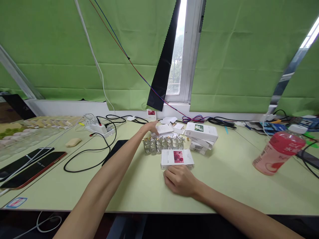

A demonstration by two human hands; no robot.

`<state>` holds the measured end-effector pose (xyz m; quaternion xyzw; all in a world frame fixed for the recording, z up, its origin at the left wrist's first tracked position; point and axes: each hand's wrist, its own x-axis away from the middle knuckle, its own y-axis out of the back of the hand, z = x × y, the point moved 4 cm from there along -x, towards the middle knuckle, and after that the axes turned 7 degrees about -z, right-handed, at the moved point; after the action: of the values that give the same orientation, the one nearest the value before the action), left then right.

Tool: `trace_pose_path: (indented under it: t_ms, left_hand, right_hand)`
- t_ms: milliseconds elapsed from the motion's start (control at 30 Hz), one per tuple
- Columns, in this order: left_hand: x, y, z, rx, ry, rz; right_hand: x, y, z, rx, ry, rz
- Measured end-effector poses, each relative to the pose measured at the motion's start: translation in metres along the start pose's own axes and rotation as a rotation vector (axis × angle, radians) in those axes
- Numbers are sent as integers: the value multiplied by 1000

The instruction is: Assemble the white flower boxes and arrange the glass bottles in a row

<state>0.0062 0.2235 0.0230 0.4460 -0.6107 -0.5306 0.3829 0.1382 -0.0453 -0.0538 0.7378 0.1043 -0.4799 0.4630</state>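
Note:
My left hand [151, 127] reaches over the table to a pile of white paper pieces, its fingers partly hidden and closed at the edge of a white cardboard piece [164, 128]. Just in front of that pile stands a row of small clear glass bottles [163, 144] with gold-coloured tops. Closer to me lies a white box [169, 157] with a pink flower picture. My right hand [179, 181] rests curled on the table against the box's near side. Its fingertips are turned under, so what they hold, if anything, is hidden.
White boxes [201, 131] are stacked to the right of the bottles. A pink drink bottle [279, 151] stands farther right. Phones [32, 169], a power strip [99, 128] and black cables lie on the left. A dark flat object [114, 152] lies partly under my left forearm.

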Motion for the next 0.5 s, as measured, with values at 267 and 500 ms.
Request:
trace_pose_path:
  t_ms: [267, 500]
  left_hand:
    - [-2, -13, 6, 27, 23, 67]
    - [-2, -18, 9, 47, 41, 80]
  right_hand:
    - [0, 0, 0, -9, 3, 8]
    - [0, -2, -1, -14, -2, 27]
